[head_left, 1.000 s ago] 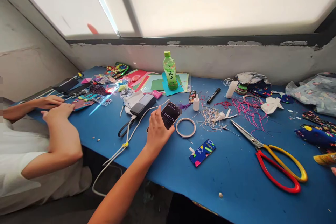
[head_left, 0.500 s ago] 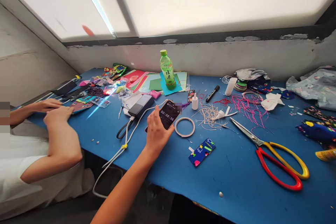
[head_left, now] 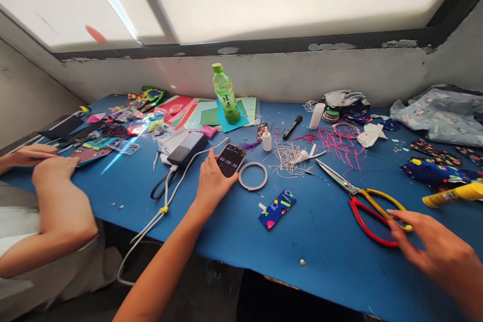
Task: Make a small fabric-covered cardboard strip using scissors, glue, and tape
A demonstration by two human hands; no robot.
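My left hand (head_left: 212, 176) is closed around the edges of a dark smartphone (head_left: 229, 160), whose lit screen shows a timer reading 00:08:36. Large scissors (head_left: 350, 188) with one yellow and one red handle lie on the blue table, blades pointing away to the left. At the yellow handle loop, my right hand (head_left: 433, 246) pinches it between thumb and fingers. Between the hands rest a pale ring (head_left: 265, 176) and a small blue printed fabric piece (head_left: 277, 210) with a white tab.
A green tea bottle (head_left: 226, 95) stands on coloured paper at the back. Around it are a white dropper bottle (head_left: 266, 140), black marker (head_left: 293, 127), pink cords (head_left: 339, 143) and a yellow tube (head_left: 453, 194). Another person's arm (head_left: 62, 211) rests at left; a cable (head_left: 147, 221) hangs over the edge.
My right hand has come into view from the lower right and taken hold of the scissors' yellow handle. The view has swung slightly right; my left hand stays on the smartphone.
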